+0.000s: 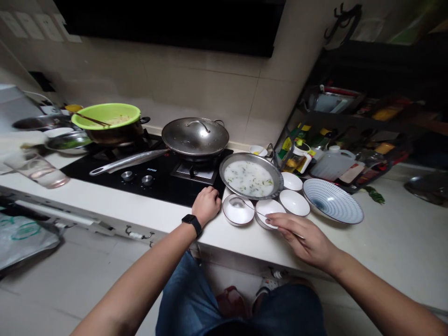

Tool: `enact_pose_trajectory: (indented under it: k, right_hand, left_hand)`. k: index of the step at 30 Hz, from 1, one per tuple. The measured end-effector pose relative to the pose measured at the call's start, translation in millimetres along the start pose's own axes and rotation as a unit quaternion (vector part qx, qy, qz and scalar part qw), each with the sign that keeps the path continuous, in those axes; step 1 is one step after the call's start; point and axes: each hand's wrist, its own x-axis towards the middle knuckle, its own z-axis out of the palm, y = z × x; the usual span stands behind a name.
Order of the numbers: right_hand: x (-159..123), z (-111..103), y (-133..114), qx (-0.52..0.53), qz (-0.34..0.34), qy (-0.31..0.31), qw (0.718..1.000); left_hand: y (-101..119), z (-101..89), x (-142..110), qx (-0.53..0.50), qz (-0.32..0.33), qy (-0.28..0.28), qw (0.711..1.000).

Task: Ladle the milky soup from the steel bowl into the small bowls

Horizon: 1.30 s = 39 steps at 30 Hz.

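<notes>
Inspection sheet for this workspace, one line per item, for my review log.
surface: white countertop, black gas hob.
things: thin metal utensil over small white bowls; steel dish of soup beside them.
hands: right hand pinches the utensil; left hand rests curled on the countertop, nothing visible held.
clutter: lidded wok, green basin, glass.
cables: white cord, far left.
surroundings: bottle-filled shelf, tiled wall.

The left hand (206, 205) rests curled; the right hand (301, 239) pinches.
</notes>
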Motion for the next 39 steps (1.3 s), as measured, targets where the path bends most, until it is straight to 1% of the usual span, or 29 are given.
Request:
enact_pose_trajectory:
  k: [2, 3, 4, 5, 6, 7, 8, 9, 11, 13, 14, 15, 16, 20, 23, 25, 26, 27, 29, 31, 32, 34, 35, 37, 39]
  right_hand:
    - [-3, 3, 2, -0.002, 0.001, -0.010, 1.000]
    - [-6, 4, 3, 0.005, 0.019, -0.006, 1.000]
    - [-8, 5, 4, 0.019, 0.052, 0.004, 0.998]
    - [-11, 6, 5, 0.040, 0.102, 0.022, 0.994]
    - [-13, 8, 7, 0.073, 0.163, 0.046, 0.983]
    - [-14, 9, 10, 0.116, 0.227, 0.074, 0.964]
    - [-14, 11, 13, 0.166, 0.290, 0.104, 0.937]
    - [-13, 13, 17, 0.216, 0.345, 0.134, 0.903]
    - [-9, 16, 27, 0.297, 0.426, 0.190, 0.833]
    - [-4, 17, 35, 0.335, 0.478, 0.233, 0.778]
    - [-2, 15, 39, 0.342, 0.493, 0.248, 0.760]
    - [-1, 13, 42, 0.346, 0.500, 0.259, 0.751]
    - [1, 9, 46, 0.346, 0.499, 0.265, 0.748]
    - [6, -8, 63, 0.322, 0.464, 0.297, 0.769]
    - [14, -15, 79, 0.279, 0.445, 0.339, 0.781]
    - [19, -14, 87, 0.234, 0.420, 0.352, 0.803]
    - [20, -12, 91, 0.204, 0.401, 0.348, 0.822]
    - [20, -10, 93, 0.170, 0.379, 0.334, 0.846]
    - [19, -7, 97, 0.081, 0.315, 0.282, 0.903]
    - [15, -4, 101, -0.018, 0.218, 0.206, 0.954]
    - [13, -3, 103, -0.061, 0.162, 0.167, 0.970]
    - [10, -1, 110, -0.118, 0.066, 0.109, 0.985]
    - [9, 0, 114, -0.131, 0.036, 0.092, 0.986]
    - [9, 1, 123, -0.134, 0.011, 0.084, 0.987]
    - [9, 3, 131, -0.116, 0.015, 0.106, 0.987]
  left_hand:
    - [0, 0.3, 0, -0.002, 0.002, 0.001, 1.000]
    - [0, 0.3, 0, -0.002, 0.002, 0.001, 1.000]
    - [0, 0.2, 0, -0.002, 0.003, 0.001, 1.000]
    - [0, 0.0, 0, -0.001, 0.003, 0.002, 1.000]
    - [0, -0.1, 0, -0.001, 0.003, 0.002, 1.000]
    - [0, -0.3, 0, -0.001, 0.003, 0.003, 1.000]
    - [0, -0.5, 0, -0.001, 0.003, 0.004, 1.000]
    - [1, -0.6, 0, -0.001, 0.003, 0.004, 1.000]
    - [1, -0.8, 0, -0.001, 0.001, 0.003, 1.000]
    - [1, -0.9, 0, -0.001, -0.003, 0.001, 1.000]
    - [1, -0.9, 0, -0.002, -0.003, 0.000, 1.000]
    - [1, -0.9, 0, -0.003, -0.004, -0.001, 1.000]
    - [1, -0.9, 0, -0.004, -0.003, -0.001, 1.000]
    - [0, -0.4, 0, -0.005, 0.001, 0.003, 1.000]
    - [0, -0.1, 0, -0.003, 0.001, 0.005, 1.000]
    - [0, 0.1, 0, -0.004, 0.000, 0.004, 1.000]
    - [0, 0.1, 0, -0.004, -0.001, 0.003, 1.000]
    - [0, 0.2, 0, -0.004, -0.002, 0.003, 1.000]
    - [0, 0.2, 0, -0.003, -0.002, 0.004, 1.000]
    - [1, 0.1, 0, 0.000, -0.001, 0.004, 1.000]
    - [1, 0.0, -1, 0.002, 0.000, 0.003, 1.000]
    - [2, -0.4, -1, 0.006, -0.002, 0.001, 1.000]
    - [2, -0.7, -1, 0.009, -0.004, 0.000, 1.000]
    - [3, -1.3, -1, 0.013, -0.008, 0.001, 1.000]
    - [3, -1.9, -1, 0.017, -0.010, 0.001, 1.000]
